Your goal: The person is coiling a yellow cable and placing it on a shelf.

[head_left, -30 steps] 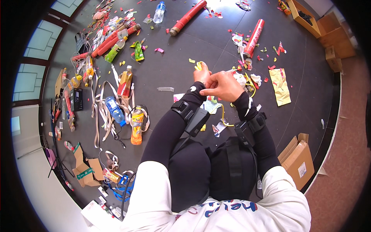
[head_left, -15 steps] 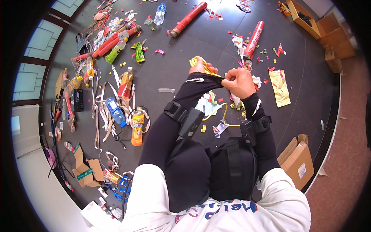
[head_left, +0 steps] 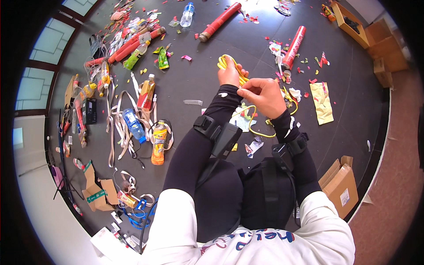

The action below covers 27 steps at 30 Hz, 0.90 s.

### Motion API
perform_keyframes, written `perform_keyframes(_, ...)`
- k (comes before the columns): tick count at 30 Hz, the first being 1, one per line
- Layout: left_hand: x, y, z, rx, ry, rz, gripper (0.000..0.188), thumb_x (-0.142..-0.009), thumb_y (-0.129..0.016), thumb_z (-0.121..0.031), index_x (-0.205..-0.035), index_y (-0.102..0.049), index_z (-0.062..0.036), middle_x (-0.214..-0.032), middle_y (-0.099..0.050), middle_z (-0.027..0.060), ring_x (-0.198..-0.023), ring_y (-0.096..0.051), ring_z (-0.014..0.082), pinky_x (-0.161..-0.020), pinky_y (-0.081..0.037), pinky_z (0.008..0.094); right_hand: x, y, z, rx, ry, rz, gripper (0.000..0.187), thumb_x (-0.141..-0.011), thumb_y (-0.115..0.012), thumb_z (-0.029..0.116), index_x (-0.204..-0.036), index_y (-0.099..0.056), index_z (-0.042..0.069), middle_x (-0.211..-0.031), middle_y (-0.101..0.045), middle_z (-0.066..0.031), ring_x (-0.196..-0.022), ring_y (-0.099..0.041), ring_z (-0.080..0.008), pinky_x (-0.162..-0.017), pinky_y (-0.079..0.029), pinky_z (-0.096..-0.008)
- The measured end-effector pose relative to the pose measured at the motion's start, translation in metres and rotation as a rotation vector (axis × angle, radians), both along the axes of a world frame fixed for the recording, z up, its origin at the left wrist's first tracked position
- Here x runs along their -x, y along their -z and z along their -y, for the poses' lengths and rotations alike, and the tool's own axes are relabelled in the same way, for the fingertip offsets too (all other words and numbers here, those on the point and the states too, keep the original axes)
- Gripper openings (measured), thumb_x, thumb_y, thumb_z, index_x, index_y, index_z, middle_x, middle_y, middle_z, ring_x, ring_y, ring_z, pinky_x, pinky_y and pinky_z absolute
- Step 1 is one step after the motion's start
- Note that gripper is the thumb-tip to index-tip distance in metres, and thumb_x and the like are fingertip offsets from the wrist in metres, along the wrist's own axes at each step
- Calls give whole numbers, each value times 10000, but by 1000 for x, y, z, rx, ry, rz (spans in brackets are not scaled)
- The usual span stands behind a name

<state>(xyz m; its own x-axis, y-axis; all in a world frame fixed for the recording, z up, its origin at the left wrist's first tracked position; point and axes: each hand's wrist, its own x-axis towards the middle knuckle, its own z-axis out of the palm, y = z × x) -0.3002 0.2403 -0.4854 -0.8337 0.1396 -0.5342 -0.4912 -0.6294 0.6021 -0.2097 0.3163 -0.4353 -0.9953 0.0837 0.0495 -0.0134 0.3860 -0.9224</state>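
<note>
My left hand (head_left: pixel 229 74) is closed around a coiled yellow cable (head_left: pixel 223 62), raised above the floor. A loose length of that cable loops down in front of my knees and up again behind my right wrist. Thumb and fingers of my right hand (head_left: pixel 268 98) are pinched at the edge of the black sleeve cuff (head_left: pixel 229 94) on my left wrist. The cuff lies close against the wrist. A sheet of paper (head_left: pixel 241 122) and coloured scraps lie below my hands.
Bottles, including an orange drink bottle (head_left: pixel 159 143), and white straps (head_left: pixel 115 119) lie to the left. Red tubes (head_left: pixel 294 47) and confetti are farther off. A yellow paper (head_left: pixel 322 104) lies right, a cardboard box (head_left: pixel 340 187) near right. Blue cable (head_left: pixel 139 216) lies near left.
The black sleeve, stretched toward my right hand before, now sits snug at my left wrist. My right hand has moved slightly left, closer to that wrist. The cable coil stays in my left hand.
</note>
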Motion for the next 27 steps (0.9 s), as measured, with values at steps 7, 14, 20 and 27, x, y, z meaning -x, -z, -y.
perform_keyframes(7,-7,-1,-3,100,76,-23,337,-903,-419,-374,-778,-415,-61,-605,-462,41,-450,-455,133,-424,-434,289,-2,2,-1,5,6,-37,157,-756,-660,112,-758,-601,-33,-590,-564,-7,-551,-500,-27,-505,-390,-176)
perform_keyframes(14,-4,-11,12,-86,105,8,320,-898,-429,-380,-801,-369,-81,-627,-443,40,-474,-426,133,-491,-454,317,-2,-12,0,-45,-268,13,125,-735,-672,65,-791,-585,-6,-618,-561,15,-569,-497,-13,-514,-377,-148)
perform_keyframes(20,-7,-27,37,-245,159,-155,375,-813,-556,-422,-787,-384,-89,-608,-424,9,-468,-421,95,-533,-493,310,-1,0,-15,266,191,-141,101,-756,-638,97,-773,-597,6,-620,-550,31,-542,-474,-23,-496,-374,-166)
perform_keyframes(27,-17,-30,37,-266,270,-100,327,-809,-599,-346,-815,-405,-82,-609,-408,0,-477,-380,89,-524,-417,227,0,5,-3,265,150,-155,147,-758,-656,146,-775,-597,12,-651,-563,17,-585,-499,-29,-517,-388,-178)
